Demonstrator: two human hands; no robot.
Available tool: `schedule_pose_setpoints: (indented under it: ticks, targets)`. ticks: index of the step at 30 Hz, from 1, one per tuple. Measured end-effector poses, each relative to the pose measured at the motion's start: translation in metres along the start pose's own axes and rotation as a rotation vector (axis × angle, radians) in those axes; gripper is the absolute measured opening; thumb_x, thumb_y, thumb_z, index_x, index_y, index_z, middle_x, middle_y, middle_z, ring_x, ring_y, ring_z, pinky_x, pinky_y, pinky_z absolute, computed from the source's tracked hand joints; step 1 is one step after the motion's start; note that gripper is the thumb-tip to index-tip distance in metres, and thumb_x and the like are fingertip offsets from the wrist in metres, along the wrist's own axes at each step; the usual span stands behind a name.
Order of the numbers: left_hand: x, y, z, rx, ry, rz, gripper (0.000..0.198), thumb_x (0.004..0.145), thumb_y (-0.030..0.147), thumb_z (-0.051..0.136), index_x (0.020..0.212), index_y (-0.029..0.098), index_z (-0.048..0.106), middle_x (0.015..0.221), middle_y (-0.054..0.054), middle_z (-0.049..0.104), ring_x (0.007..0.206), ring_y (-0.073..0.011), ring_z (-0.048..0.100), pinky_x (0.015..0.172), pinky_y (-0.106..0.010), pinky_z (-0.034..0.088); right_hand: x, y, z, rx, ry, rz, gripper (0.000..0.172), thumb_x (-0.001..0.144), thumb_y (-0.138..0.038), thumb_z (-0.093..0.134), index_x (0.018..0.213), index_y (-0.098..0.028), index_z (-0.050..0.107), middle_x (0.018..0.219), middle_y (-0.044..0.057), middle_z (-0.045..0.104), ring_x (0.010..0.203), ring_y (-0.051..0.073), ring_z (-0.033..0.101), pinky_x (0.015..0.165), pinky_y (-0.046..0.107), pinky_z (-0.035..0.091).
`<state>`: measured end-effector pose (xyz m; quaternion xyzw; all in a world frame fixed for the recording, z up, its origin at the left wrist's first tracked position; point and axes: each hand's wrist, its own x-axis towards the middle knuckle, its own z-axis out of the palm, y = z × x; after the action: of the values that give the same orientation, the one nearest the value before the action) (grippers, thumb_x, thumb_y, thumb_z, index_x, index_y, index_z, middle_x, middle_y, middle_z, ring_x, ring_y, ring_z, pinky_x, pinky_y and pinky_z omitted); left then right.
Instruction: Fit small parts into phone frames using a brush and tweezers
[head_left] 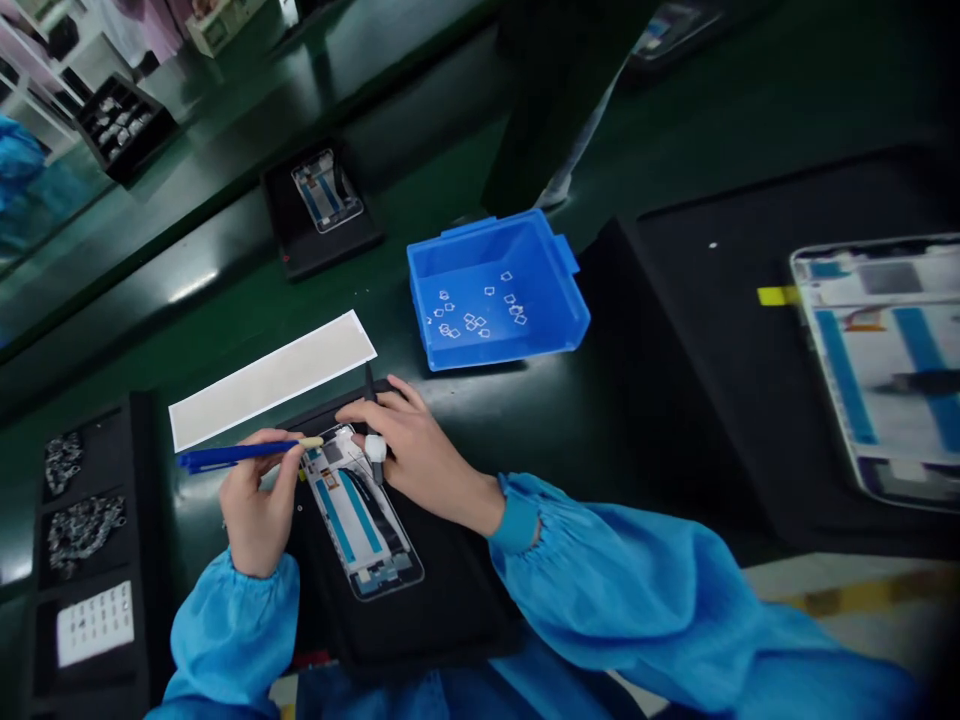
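Head view: left hand (pixel 259 510) is pinching a blue tool (pixel 232 456), aiming its pale tip at the phone frame (pixel 360 520) just beside its fingers. Right hand (pixel 412 455) is gripping a dark stick (pixel 368 380) and pressing down, seemingly steadying that frame.

Bin (pixel 491 235) — smooth, glossy blue plastic. Table (pixel 487 420) dark green, glossy. Strip (pixel 271 378) white paper, matt. Sleeves (pixel 637 590) blue cloth, slight sheen. Pen (pixel 225 457) smooth blue plastic. Tool (pixel 375 448) matt black, white tip. Mat (pixel 442 600) matt black — phone frame (pixel 364 520) shiny.
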<state>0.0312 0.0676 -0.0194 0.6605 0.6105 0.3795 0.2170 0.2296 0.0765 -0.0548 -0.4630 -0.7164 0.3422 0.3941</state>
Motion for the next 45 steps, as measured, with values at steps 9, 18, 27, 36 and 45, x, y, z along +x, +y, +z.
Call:
schedule_pose_setpoints:
  ticks: [9,18,27,36,45]
  targets:
    - [0.002,-0.005,0.007,0.253,-0.050,0.177,0.013,0.086,0.024,0.069,0.098,0.020,0.066,0.095,-0.003,0.074,0.088,-0.0179,0.072,0.080,-0.032,0.059,0.000,0.001,0.001,0.006,-0.014,0.031,0.046,0.079,0.006,0.048,0.113,-0.024,0.056,0.106,0.000,0.069,0.102,0.021,0.060,0.120,0.055,0.022]
    - [0.004,0.000,0.008,0.269,-0.090,0.196,0.015,0.087,0.023,0.068,0.101,0.020,0.064,0.097,-0.004,0.073,0.091,-0.0197,0.072,0.080,-0.034,0.058,-0.002,0.001,0.000,0.013,-0.025,0.040,0.044,0.081,0.005,0.047,0.115,-0.023,0.053,0.108,0.002,0.068,0.108,0.021,0.059,0.122,0.053,0.018]
    - [0.006,0.004,0.009,0.279,-0.126,0.231,0.015,0.087,0.021,0.067,0.101,0.020,0.063,0.097,-0.003,0.073,0.090,-0.0189,0.072,0.081,-0.034,0.059,-0.002,0.002,0.001,0.019,-0.024,0.042,0.040,0.085,0.001,0.047,0.115,-0.024,0.055,0.108,0.002,0.069,0.106,0.023,0.060,0.121,0.056,0.020]
    - [0.009,0.005,0.007,0.333,-0.143,0.266,0.015,0.087,0.020,0.067,0.102,0.020,0.065,0.097,-0.003,0.073,0.089,-0.0187,0.071,0.080,-0.033,0.058,-0.002,0.001,0.000,-0.001,-0.024,0.042,0.043,0.082,0.004,0.048,0.114,-0.024,0.053,0.108,0.001,0.068,0.106,0.022,0.060,0.121,0.055,0.020]
    - [0.010,0.009,0.009,0.348,-0.151,0.292,0.014,0.087,0.019,0.067,0.100,0.020,0.065,0.095,-0.003,0.073,0.089,-0.0183,0.071,0.079,-0.032,0.058,-0.002,0.001,0.001,-0.008,-0.022,0.042,0.046,0.079,0.006,0.048,0.114,-0.023,0.053,0.108,0.001,0.068,0.106,0.022,0.060,0.122,0.054,0.019]
